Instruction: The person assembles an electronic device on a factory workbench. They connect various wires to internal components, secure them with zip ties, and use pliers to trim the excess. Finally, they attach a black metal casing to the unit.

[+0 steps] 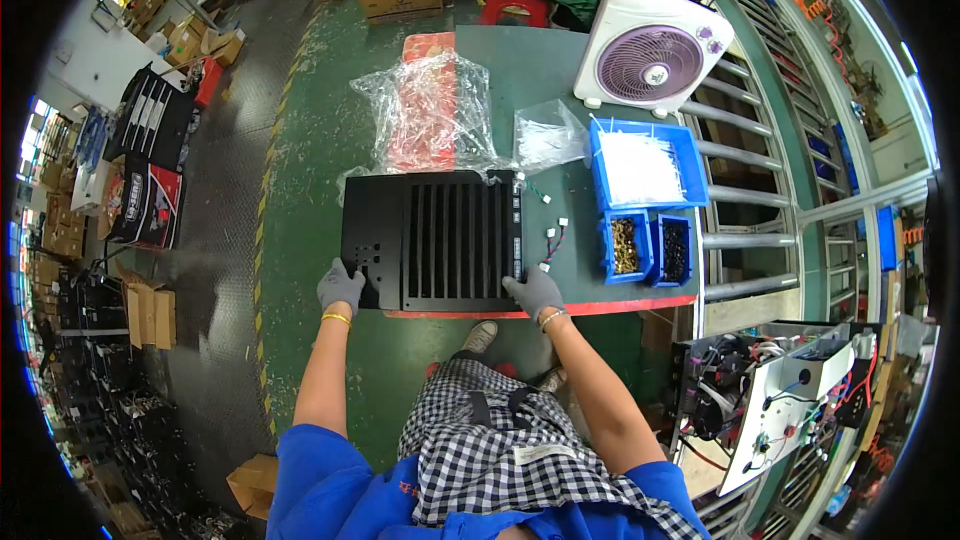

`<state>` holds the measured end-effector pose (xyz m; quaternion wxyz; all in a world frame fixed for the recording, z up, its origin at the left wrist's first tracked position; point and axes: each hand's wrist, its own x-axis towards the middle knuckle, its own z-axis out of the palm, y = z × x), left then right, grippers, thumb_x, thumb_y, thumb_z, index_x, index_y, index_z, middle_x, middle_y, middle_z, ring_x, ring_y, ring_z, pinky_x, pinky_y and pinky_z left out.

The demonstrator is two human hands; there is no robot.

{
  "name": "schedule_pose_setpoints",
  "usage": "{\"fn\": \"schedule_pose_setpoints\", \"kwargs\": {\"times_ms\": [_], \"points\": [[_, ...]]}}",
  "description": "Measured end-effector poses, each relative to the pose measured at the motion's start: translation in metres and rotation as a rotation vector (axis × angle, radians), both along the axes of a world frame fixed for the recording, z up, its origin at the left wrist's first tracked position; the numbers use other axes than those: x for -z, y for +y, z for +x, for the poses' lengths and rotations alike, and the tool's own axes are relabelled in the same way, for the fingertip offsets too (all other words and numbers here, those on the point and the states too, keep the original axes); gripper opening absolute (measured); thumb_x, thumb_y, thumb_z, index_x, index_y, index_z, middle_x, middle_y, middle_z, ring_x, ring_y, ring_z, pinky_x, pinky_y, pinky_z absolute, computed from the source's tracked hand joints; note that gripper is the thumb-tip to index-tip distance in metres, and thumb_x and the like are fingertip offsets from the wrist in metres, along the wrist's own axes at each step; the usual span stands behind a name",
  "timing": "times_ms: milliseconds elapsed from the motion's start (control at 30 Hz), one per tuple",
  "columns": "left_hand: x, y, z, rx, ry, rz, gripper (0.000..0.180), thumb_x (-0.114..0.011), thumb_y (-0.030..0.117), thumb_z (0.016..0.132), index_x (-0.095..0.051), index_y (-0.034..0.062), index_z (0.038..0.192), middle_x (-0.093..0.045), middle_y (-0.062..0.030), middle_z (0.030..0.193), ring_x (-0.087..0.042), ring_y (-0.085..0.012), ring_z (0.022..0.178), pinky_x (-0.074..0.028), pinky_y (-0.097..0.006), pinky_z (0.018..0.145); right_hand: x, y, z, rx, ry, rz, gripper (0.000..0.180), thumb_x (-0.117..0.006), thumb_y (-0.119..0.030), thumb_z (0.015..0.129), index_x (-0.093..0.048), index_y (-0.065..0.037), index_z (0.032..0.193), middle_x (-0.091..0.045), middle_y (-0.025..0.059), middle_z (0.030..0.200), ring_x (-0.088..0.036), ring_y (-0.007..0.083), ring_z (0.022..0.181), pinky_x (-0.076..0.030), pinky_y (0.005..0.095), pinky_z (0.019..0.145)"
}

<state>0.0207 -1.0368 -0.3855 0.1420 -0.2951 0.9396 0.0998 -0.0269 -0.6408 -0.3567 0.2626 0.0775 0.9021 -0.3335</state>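
A black slotted metal panel (459,240) lies on the green-topped table in front of me. My left hand (341,288), in a grey glove, grips the panel's near left corner. At the near right corner my right hand (534,293), gloved alike, is closed on the edge. Both thumbs rest on top; the other fingers are partly hidden. Short wires with white plugs (545,266) stick out beside the panel's right edge. Crumpled clear plastic wrap (440,110) spreads behind the panel, touching its far edge.
A bag of white ties (545,137) lies beside a blue bin (697,165) full of white strips. Smaller blue bins hold brass screws (625,245) and black screws (675,250). A box fan (655,50) stands far right. A roller conveyor (745,198) and an opened wired cabinet (765,400) flank the right.
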Motion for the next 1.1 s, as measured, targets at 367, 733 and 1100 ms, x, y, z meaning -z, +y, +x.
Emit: {"fn": "schedule_pose_setpoints", "kwargs": {"times_ms": [367,733,1100], "points": [[-0.059,-0.006,-0.015,0.037,0.070,0.024,0.047,-0.064,0.038,0.083,-0.062,0.0024,0.114,-0.070,-0.0231,0.107,-0.068,-0.0367,0.102,-0.053,-0.043,0.089,-0.028,-0.001,-0.002,0.163,-0.086,-0.395,0.051,-0.066,-0.048,0.084,-0.068,0.003,0.091,-0.070,0.0167,0.080,-0.068,0.0296,0.076,-0.050,0.0411,0.072],[-0.216,-0.021,-0.029,-0.191,0.554,1.297,0.036,-0.068,0.023,0.090,-0.064,-0.0043,0.113,-0.068,-0.0082,0.099,-0.066,-0.0171,0.090,-0.052,-0.033,0.085,-0.055,-0.022,0.051,0.379,0.250,-0.605,0.052,-0.061,-0.047,0.094,-0.065,0.004,0.093,-0.065,0.0123,0.074,-0.062,0.0203,0.071,-0.048,0.0387,0.067],[-0.368,0.140,-0.030,0.873,0.446,1.026,0.055,-0.082,0.019,0.071,-0.062,-0.0026,0.117,-0.069,-0.0075,0.094,-0.067,-0.0166,0.084,-0.052,-0.028,0.075,-0.013,0.049,0.156,0.424,0.268,-0.889,0.061,-0.056,-0.043,0.100,-0.049,0.003,0.139,-0.058,0.0167,0.134,-0.053,0.0253,0.125,-0.039,0.0390,0.109]]}}
